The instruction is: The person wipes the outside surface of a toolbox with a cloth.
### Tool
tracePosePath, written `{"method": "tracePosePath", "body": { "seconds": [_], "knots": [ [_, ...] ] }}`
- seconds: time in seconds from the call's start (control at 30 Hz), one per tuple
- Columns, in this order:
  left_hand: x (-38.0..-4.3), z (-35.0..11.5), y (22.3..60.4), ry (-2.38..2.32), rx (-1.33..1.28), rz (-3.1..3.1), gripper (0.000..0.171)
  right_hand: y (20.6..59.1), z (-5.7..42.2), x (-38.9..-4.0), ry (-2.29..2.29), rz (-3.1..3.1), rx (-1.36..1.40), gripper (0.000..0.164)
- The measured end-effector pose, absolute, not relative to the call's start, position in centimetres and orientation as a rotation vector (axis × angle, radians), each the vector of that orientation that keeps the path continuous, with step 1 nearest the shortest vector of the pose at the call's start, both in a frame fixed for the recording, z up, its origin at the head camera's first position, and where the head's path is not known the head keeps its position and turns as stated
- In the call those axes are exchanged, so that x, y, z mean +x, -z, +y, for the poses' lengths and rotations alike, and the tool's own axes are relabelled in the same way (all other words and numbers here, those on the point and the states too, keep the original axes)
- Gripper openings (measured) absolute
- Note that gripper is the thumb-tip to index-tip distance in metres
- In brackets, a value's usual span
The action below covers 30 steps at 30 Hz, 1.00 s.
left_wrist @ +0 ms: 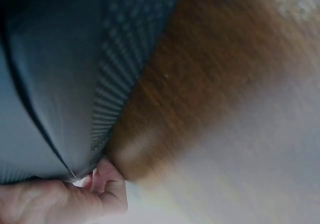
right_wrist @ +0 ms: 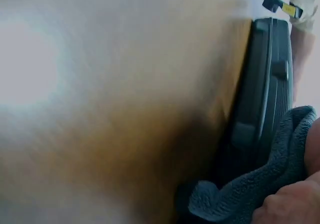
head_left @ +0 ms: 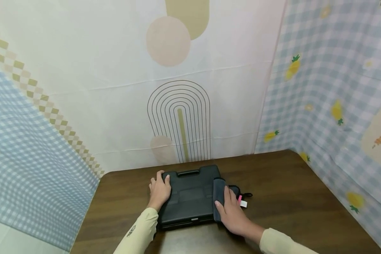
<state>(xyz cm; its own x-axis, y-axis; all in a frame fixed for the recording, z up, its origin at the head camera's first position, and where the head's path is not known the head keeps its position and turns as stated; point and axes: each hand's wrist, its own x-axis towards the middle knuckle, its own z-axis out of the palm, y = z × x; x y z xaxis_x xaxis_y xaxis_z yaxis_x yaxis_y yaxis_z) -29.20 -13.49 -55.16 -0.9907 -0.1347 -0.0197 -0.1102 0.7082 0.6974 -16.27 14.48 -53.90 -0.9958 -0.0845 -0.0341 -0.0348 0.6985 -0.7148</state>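
Observation:
A black plastic tool case lies flat on the wooden table, its handle cutout toward the wall. My left hand grips the case's left side, thumb on the lid and fingers around the edge. In the left wrist view the fingers curl at a corner of the ribbed case. Over the right edge of the case my right hand holds a grey-blue fleecy cloth. The right wrist view shows this cloth bunched under the fingers, against the side of the case.
The brown table extends to both sides of the case. A black loop, a pink tab and a white label stick out from the cloth. Printed fabric hangs behind the table and along both sides.

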Motion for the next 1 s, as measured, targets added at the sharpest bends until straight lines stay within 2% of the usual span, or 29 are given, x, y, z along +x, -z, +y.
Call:
{"method": "tracePosePath", "body": {
  "seconds": [0.2,0.4,0.73,1.0],
  "knots": [
    [-29.2,-13.2,55.3,1.166,0.200,-2.885,0.049,54.5,15.0,-14.3,1.142,2.717,-0.091,0.085],
    [-29.1,-13.3,55.4,1.180,0.179,-2.886,0.050,54.5,15.6,-13.9,1.081,2.670,-0.130,0.089],
    [-29.4,-14.1,55.0,1.143,0.153,-2.908,0.050,54.2,16.1,-14.3,0.712,2.873,-0.395,0.087],
    [-29.6,-14.1,55.5,1.133,0.151,-2.908,0.049,54.1,17.3,-15.9,0.298,2.987,-0.828,0.085]
  ]
}}
